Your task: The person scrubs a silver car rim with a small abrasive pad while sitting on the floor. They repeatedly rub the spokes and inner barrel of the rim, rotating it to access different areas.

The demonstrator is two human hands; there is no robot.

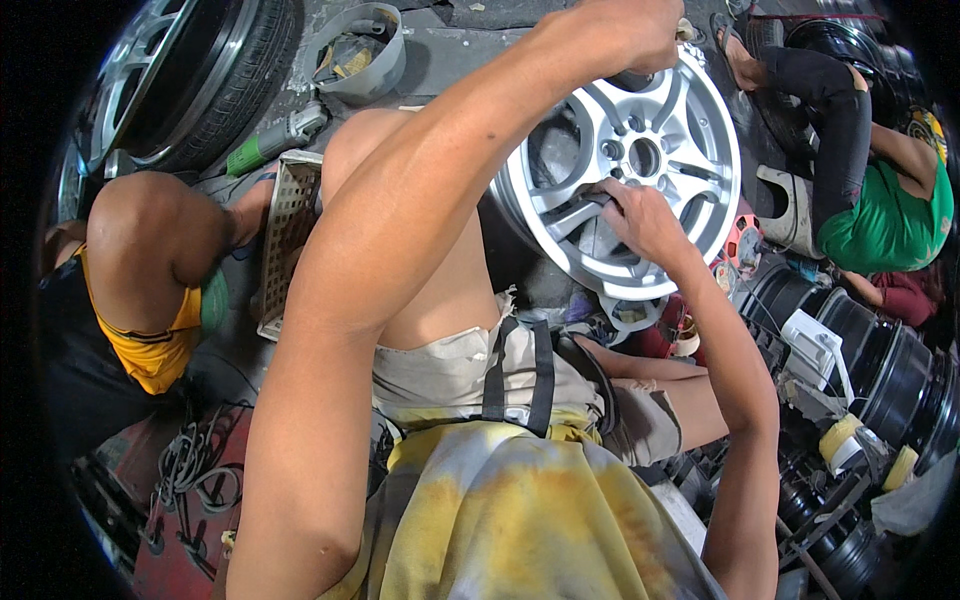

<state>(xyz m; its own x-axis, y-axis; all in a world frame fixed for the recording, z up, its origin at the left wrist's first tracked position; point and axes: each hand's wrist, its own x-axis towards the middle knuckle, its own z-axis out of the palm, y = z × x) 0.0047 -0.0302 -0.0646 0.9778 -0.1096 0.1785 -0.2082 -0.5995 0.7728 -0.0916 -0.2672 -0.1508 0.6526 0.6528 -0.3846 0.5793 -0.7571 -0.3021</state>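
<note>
A silver alloy wheel rim (712, 150) with several spokes stands tilted in front of my knees, its face toward me. My left hand (645, 38) is closed at the rim's far edge and seems to grip it; its fingers are partly hidden. Over a spoke on the near left side of the hub, my right hand (645, 222) presses with bent fingers. Between those fingertips and the spoke shows a small dark piece (597, 197), too small to name.
A green angle grinder (270, 140) lies left, near a plastic bucket (385, 75) of scraps and a large tyre (235, 85). A plastic crate (280, 240) sits beside my left leg. People sit at both sides. Black rims (880, 350) are stacked right; a coiled cable (195, 470) lies lower left.
</note>
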